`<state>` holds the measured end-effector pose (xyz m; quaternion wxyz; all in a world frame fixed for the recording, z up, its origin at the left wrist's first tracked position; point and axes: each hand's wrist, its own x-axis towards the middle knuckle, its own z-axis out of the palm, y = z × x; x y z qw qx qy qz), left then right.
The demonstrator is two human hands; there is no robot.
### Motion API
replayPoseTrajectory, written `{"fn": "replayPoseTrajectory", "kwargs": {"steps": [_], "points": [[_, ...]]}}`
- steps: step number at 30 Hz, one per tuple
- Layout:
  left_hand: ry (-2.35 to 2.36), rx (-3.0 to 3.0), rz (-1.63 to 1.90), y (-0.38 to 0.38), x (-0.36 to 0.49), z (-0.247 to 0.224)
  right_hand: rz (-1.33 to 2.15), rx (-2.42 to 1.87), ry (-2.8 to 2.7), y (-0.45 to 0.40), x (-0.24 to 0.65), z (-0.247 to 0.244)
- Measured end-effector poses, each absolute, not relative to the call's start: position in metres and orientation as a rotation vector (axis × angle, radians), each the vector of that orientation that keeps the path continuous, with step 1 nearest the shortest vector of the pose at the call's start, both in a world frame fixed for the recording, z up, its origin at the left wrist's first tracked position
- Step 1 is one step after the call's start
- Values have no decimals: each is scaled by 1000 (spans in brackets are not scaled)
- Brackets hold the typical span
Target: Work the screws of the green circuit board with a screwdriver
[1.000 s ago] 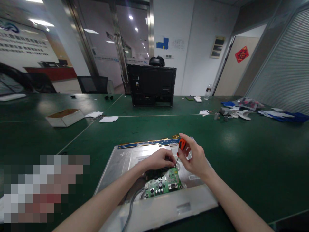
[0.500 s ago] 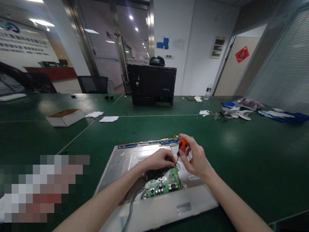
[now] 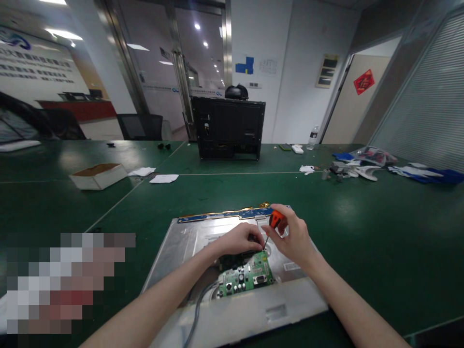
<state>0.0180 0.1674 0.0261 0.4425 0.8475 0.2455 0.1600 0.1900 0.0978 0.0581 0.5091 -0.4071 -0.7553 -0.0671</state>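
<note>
A silver metal panel (image 3: 188, 241) lies on the green table, with a blue circuit strip (image 3: 232, 215) along its far edge and a green circuit board (image 3: 246, 278) near its middle. My right hand (image 3: 292, 237) grips an orange and black screwdriver (image 3: 276, 219), its thin shaft slanting down to the board's upper corner. Beside that tip, the curled fingers of my left hand (image 3: 241, 238) are pressed together; whatever they hold is too small to make out. A grey cable (image 3: 196, 314) runs from the board toward the near edge.
A black monitor housing (image 3: 228, 128) stands at the far side of the table (image 3: 362, 241). An open white box (image 3: 97, 177) and papers (image 3: 164, 179) lie left. Small parts, bags and a bottle (image 3: 312, 137) are at the back right. A blurred patch covers the lower left.
My right hand's fingers have shifted on the screwdriver, and its orange handle has tilted slightly to the right. My left hand stays in place.
</note>
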Motion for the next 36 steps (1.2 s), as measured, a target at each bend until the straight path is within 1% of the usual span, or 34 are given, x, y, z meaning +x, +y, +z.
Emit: {"fn": "replayPoseTrajectory", "kwargs": {"steps": [8,17,27,36], "points": [[599,2108,397,166,18,29,-28,-944,-1856,93,190,63],[614,2090,414,166,18,28,-184,-954,-1804,98,189,58],[574,2084,412,166,18,28,-53,-945,-1881,92,190,65],[581,2102,415,167,18,27,-135,-964,-1825,96,189,60]]}}
